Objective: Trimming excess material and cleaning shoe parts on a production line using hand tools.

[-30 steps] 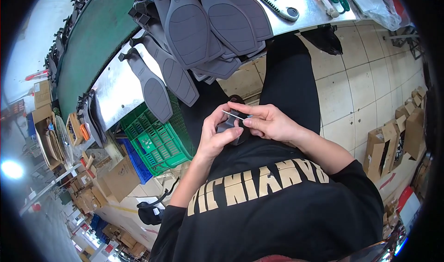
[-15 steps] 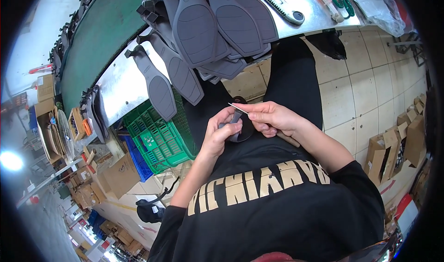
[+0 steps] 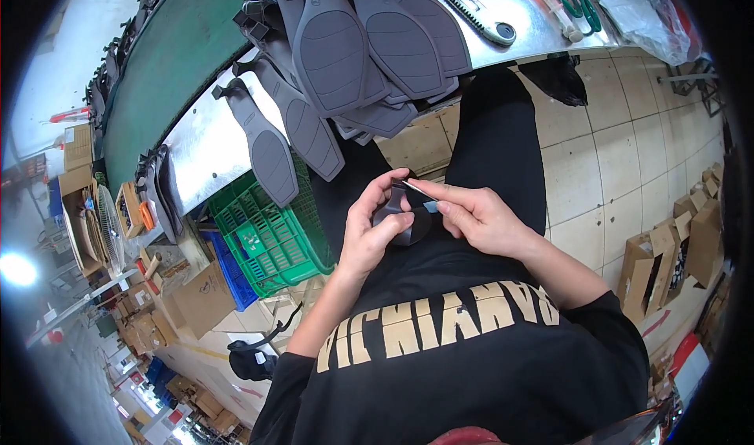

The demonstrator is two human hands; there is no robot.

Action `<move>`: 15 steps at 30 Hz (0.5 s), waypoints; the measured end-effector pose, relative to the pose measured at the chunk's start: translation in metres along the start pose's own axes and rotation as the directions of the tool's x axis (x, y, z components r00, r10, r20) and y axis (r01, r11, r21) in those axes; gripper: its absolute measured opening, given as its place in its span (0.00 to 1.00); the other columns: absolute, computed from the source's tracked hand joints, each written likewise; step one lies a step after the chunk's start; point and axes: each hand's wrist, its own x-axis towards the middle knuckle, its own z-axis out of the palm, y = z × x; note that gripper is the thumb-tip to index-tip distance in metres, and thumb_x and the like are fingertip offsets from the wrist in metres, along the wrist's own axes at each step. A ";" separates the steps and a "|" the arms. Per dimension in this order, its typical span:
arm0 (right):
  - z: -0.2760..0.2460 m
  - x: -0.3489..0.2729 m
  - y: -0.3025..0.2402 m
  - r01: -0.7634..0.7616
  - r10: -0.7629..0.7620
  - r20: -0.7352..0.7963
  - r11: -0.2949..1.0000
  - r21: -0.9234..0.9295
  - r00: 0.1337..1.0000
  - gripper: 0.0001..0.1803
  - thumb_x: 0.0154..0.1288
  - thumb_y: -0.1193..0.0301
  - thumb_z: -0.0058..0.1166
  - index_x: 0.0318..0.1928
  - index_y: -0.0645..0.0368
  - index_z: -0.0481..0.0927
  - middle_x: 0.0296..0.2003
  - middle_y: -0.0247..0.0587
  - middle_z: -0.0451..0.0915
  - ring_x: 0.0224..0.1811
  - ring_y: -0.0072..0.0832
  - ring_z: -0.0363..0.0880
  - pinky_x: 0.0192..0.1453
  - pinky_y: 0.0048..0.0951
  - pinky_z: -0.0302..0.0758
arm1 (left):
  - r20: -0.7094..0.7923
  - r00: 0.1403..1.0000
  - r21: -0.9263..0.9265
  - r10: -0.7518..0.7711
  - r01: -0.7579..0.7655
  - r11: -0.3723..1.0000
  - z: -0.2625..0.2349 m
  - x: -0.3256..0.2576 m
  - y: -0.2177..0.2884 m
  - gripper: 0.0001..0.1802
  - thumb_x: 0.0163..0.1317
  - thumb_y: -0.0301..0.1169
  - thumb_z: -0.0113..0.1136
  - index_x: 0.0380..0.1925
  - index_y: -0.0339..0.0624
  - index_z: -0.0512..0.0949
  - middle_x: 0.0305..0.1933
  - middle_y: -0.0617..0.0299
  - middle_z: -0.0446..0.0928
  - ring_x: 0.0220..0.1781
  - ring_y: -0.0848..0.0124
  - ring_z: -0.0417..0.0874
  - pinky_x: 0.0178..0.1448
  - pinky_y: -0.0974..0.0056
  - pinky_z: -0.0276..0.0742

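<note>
In front of my lap, my left hand (image 3: 374,223) is closed around a dark grey shoe sole (image 3: 390,208), its fingers bent over the upper end. My right hand (image 3: 485,223) pinches a slim metal tool (image 3: 414,187) whose thin tip touches the upper edge of that sole. A small blue-grey piece (image 3: 430,207) shows under the right fingers; whether it belongs to the tool I cannot tell. Ahead, a pile of dark grey shoe soles (image 3: 334,60) with heels hangs over the bench edge, and one sole (image 3: 273,162) lies to its left.
The metal bench (image 3: 206,158) carries a green belt (image 3: 169,68). A utility knife (image 3: 499,33), green-handled scissors (image 3: 577,5) and a plastic bag (image 3: 640,13) lie at its right. A green crate (image 3: 271,245) stands below, left of my legs. Cardboard boxes (image 3: 660,249) line the right.
My right hand has turned, its fingers reaching further over the tool, and the blue-grey piece has come into view. The left hand has tilted the sole slightly.
</note>
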 end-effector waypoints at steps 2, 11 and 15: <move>0.001 0.003 0.010 0.177 -0.190 -0.070 0.971 -0.159 0.979 0.27 0.71 0.79 0.46 0.68 0.48 0.71 0.22 0.33 0.71 0.22 0.18 0.65 0.31 0.21 0.70 | -0.014 1.000 -0.008 -0.011 0.010 1.000 0.002 -0.001 0.001 0.33 0.52 0.26 0.60 0.62 0.33 0.70 0.41 0.66 0.75 0.44 0.78 0.74 0.52 0.74 0.67; 0.011 -0.003 0.000 0.247 -0.279 -0.127 0.944 -0.219 0.952 0.27 0.67 0.83 0.48 0.65 0.50 0.75 0.26 0.37 0.79 0.23 0.16 0.69 0.32 0.19 0.71 | -0.036 0.999 0.212 -0.019 0.026 0.977 0.012 -0.010 0.004 0.23 0.63 0.32 0.63 0.55 0.33 0.74 0.43 0.62 0.79 0.44 0.76 0.77 0.50 0.70 0.73; 0.008 -0.005 -0.010 0.179 -0.195 -0.121 0.975 -0.135 0.973 0.27 0.67 0.82 0.48 0.65 0.51 0.75 0.22 0.34 0.76 0.22 0.16 0.68 0.31 0.19 0.71 | -0.065 0.992 0.350 0.103 -0.074 0.934 0.015 -0.010 0.001 0.20 0.64 0.32 0.61 0.54 0.35 0.76 0.44 0.56 0.80 0.46 0.68 0.79 0.53 0.66 0.74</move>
